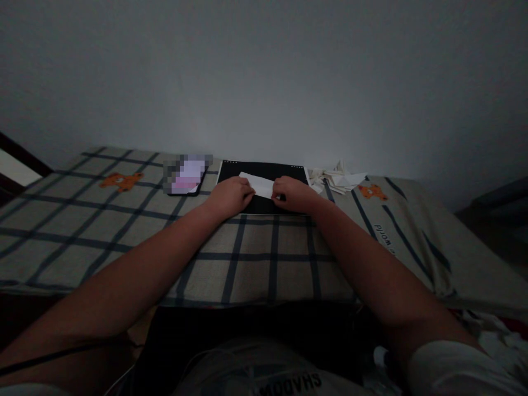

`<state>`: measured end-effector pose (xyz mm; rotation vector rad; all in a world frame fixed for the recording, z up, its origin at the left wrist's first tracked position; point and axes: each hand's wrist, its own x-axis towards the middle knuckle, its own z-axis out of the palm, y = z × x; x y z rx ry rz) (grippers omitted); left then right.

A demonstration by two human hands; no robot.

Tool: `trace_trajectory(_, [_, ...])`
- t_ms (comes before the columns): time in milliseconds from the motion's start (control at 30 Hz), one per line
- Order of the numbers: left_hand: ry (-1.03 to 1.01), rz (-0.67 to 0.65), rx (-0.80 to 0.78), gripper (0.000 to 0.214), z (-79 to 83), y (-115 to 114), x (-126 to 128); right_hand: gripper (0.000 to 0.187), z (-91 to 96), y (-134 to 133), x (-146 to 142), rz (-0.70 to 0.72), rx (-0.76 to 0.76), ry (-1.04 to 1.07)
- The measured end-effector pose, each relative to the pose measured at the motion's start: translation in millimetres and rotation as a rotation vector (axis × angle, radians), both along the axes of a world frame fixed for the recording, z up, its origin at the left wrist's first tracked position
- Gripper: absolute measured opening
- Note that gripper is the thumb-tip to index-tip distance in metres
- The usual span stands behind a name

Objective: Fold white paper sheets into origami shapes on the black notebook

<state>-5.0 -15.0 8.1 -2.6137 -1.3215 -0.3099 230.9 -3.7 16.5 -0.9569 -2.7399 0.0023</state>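
Note:
A folded white sheet of paper (260, 185) lies on a black board (264, 170) on the checked cloth. My left hand (229, 197) rests at the paper's left end, fingers curled and pressed down on its edge. At the paper's right end, my right hand (293, 195) is closed in a pinch on it. Both forearms reach forward from the bottom corners of the view. Part of the paper is hidden under my fingers.
A phone (187, 175) with a lit screen lies just left of the black board. A heap of folded white paper pieces (336, 179) sits to the board's right. The checked cloth (124, 231) with bear prints covers the surface, and a plain wall stands behind.

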Motion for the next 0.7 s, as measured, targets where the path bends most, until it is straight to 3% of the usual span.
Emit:
trace_trajectory(300, [-0.081,0.138,0.024,0.032,2.3,-3,14,0.018,-3.5,1,-1,-0.065,-0.023,0.034])
trace_trajectory(467, [-0.069,0.124,0.052,0.029,-0.1,-1,15,0.020,-9.1,5,1,-0.140,-0.103,0.115])
trace_trajectory(700, [-0.036,0.095,0.092,0.027,-2.6,-2,14,0.046,-14.5,3,-6,-0.142,-0.034,0.006])
